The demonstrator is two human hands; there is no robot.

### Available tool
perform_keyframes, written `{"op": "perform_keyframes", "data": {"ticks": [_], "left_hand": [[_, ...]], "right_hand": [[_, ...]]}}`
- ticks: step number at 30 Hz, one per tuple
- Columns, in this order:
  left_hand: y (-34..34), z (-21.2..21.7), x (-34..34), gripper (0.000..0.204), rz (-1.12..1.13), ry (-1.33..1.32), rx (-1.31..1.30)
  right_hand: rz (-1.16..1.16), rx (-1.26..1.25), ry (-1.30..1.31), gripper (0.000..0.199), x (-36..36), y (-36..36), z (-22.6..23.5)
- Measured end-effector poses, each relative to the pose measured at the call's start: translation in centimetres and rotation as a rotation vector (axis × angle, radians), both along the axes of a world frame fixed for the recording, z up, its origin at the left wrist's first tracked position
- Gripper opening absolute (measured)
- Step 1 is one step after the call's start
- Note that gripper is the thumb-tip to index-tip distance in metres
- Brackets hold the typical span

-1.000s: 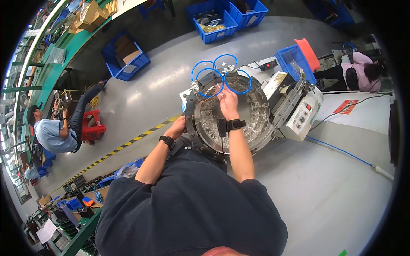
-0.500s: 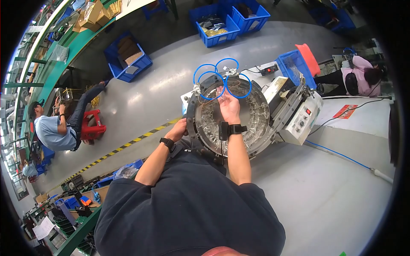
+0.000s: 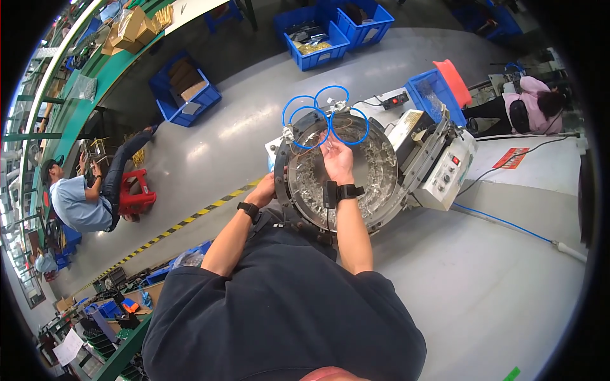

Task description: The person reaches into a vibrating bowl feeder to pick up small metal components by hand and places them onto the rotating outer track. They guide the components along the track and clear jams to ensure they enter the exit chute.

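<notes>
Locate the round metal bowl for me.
In the head view, the round metal bowl sits just right of centre, under the right hand, between the left hand and the white control box.

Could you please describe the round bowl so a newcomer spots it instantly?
Find the person's dark shirt. Just beyond it, the right hand is over the round bowl. Unlike the blue bins, it is circular and strewn with clear pieces.

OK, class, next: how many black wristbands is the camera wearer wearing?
2. One wristband is just behind the left hand, at the round bowl's edge; the other wristband is just behind the right hand. None seems hidden.
</notes>
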State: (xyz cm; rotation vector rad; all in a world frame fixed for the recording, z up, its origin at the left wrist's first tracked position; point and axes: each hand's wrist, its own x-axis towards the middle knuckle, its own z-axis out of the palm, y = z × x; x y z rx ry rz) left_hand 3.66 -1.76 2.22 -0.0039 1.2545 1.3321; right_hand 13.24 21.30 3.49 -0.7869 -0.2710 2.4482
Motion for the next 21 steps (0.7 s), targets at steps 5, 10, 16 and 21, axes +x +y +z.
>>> {"op": "perform_keyframes", "data": {"ticks": [5, 10, 16, 21], "left_hand": [[-0.2, 0.1, -0.4, 0.03, 0.023, -0.001, -0.068], [0.6, 1.3, 0.2, 0.032, 0.07, 0.039, -0.023], [0.0, 0.1, -0.2, 0.034, 0.099, 0.007, -0.018], [0.0, -0.6, -0.2, 0.034, 0.056, -0.012, -0.046]], "right_hand": [[0.001, -0.037, 0.026, 0.041, 0.0, -0.3, 0.4], [0.023, -0.045, 0.074, 0.041, 0.5, -0.3, 0.8], [0.083, 0.105, -0.204, 0.044, 0.6, -1.4, 2.0], [0.407, 0.793, -0.781, 0.035, 2.4, -3.3, -0.2]]}}
